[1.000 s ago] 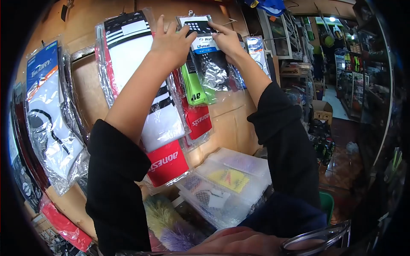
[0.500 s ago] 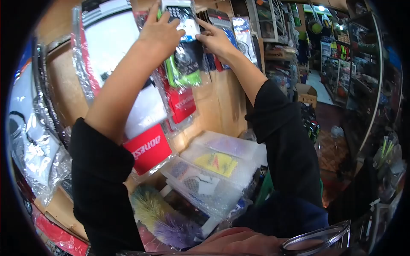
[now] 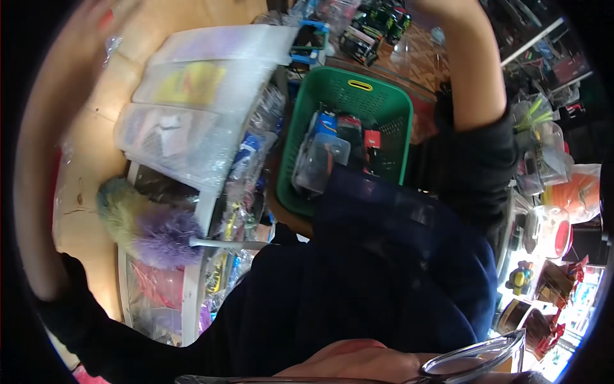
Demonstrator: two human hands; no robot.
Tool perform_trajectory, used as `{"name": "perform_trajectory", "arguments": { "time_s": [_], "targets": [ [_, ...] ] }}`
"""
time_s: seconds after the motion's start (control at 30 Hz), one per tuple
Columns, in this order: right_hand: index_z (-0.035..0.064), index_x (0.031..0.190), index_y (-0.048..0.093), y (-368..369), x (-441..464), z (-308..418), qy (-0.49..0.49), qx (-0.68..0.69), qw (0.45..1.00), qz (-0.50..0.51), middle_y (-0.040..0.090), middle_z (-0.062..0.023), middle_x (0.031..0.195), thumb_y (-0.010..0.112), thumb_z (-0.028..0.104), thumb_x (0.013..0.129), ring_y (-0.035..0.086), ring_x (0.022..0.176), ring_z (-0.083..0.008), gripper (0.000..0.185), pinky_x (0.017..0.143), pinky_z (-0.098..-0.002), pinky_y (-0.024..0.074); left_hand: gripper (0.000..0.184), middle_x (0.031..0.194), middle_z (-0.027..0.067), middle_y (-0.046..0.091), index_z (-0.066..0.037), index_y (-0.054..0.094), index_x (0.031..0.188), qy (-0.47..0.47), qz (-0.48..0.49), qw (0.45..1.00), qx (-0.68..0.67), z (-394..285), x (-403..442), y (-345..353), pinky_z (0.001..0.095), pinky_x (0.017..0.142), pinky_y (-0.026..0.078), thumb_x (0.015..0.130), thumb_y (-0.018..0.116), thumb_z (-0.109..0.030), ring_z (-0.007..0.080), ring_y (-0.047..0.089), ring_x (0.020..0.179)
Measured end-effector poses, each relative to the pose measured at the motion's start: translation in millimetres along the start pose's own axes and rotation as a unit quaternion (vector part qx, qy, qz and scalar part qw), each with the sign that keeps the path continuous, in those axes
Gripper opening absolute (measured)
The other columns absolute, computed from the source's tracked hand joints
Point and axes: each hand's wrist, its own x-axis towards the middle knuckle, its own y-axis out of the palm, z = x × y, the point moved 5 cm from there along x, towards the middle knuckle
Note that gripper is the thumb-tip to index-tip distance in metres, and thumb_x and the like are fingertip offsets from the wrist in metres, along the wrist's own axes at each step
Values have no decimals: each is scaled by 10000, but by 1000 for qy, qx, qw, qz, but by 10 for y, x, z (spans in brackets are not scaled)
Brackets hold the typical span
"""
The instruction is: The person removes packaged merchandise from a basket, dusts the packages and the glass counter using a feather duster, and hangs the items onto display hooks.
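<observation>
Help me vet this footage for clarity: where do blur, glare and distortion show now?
Head view throughout: the left hand is smeared, likely by motion; glare whitens the lower right; fisheye bending and black corners surround the scene; the green basket looks clearer.

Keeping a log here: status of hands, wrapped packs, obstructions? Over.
Left hand raised, blurred, grip unclear. Right hand mostly cut off at top edge, grip unclear. Plastic-wrapped packs in view, no hand touching. Feather duster close beside them.
</observation>
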Motion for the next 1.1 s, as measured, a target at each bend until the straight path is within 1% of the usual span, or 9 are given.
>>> {"name": "perform_trajectory", "arguments": {
  "time_s": [0.17, 0.3, 0.4, 0.53, 0.6, 0.77, 0.87, 0.93, 1.1],
  "targets": [
    [28, 1127, 653, 378, -1359, -367, 120, 158, 980, -33, 682, -65, 897, 564, 119, 933, 628, 795, -124, 231, 712, -272, 515, 441, 1156, 69, 608, -113, 637, 1160, 158, -4, 928, -339, -1579, -193, -400, 472, 1028, 348, 726, 579, -65, 229, 568, 1072],
    [32, 1172, 625, 1035, -2557, -1043, 347, 307, 886, -26, 668, -47, 919, 546, 147, 955, 611, 795, -97, 258, 698, -247, 501, 502, 1263, 82, 540, -117, 565, 1244, 107, 123, 836, -523, -2450, -363, -268, 516, 1005, 369, 753, 672, -87, 260, 563, 1071],
    [41, 1217, 594, 1765, -3578, -1543, 429, 395, 812, -21, 651, -30, 931, 516, 154, 970, 598, 778, -96, 282, 707, -243, 505, 537, 1256, 112, 553, -104, 531, 1285, 4, 186, 680, -709, -2924, -339, -254, 396, 983, 406, 765, 655, -52, 303, 553, 1092],
    [71, 1212, 584, 2935, -5024, -2172, 649, 440, 614, -95, 620, -17, 943, 555, 217, 941, 585, 762, -103, 309, 701, -274, 526, 448, 1304, 138, 525, -60, 522, 1278, -198, 197, 517, -809, -3957, -317, 145, 361, 1009, 380, 835, 589, -39, 326, 498, 1206],
    [76, 1199, 586, 3378, -5441, -2342, 695, 424, 568, -122, 615, -18, 932, 570, 219, 924, 587, 755, -112, 310, 690, -282, 526, 395, 1305, 161, 514, -49, 524, 1264, -292, 214, 360, -860, -4755, -705, 712, 354, 1024, 363, 872, 563, -76, 325, 482, 1223],
    [89, 1172, 590, 4303, -6169, -2816, 768, 390, 481, -162, 595, -20, 886, 603, 230, 882, 578, 741, -135, 323, 667, -295, 521, 448, 1418, 168, 372, -74, 519, 1265, -336, 257, 685, -593, -5730, -1499, 1735, 517, 1076, 268, 832, 589, -166, 422, 282, 1331],
    [78, 1168, 591, 4824, -6472, -3232, 778, 309, 543, -72, 631, -55, 955, 616, 270, 869, 614, 817, -173, 357, 705, -330, 518, 491, 1442, 159, 330, -89, 518, 1265, -313, 334, 778, -431, -5832, -1448, 1897, 583, 1079, 217, 795, 593, -211, 450, 198, 1358],
    [80, 1228, 551, 4705, -6203, -3363, 704, 179, 684, -76, 634, -143, 1085, 628, 304, 852, 622, 970, -270, 444, 816, -414, 500, 498, 1438, 153, 339, -91, 521, 1261, -306, 338, 791, -407, -5862, -1386, 1912, 589, 1079, 212, 788, 592, -227, 445, 201, 1360],
    [65, 1299, 476, 4452, -5657, -3478, 791, -32, 610, 27, 553, -239, 1229, 703, 406, 770, 548, 1136, -363, 669, 946, -440, 439, 503, 1440, 130, 346, -85, 530, 1249, -304, 356, 789, -398, -5851, -1359, 1897, 599, 1076, 211, 775, 592, -244, 435, 203, 1365]
  ]
}}
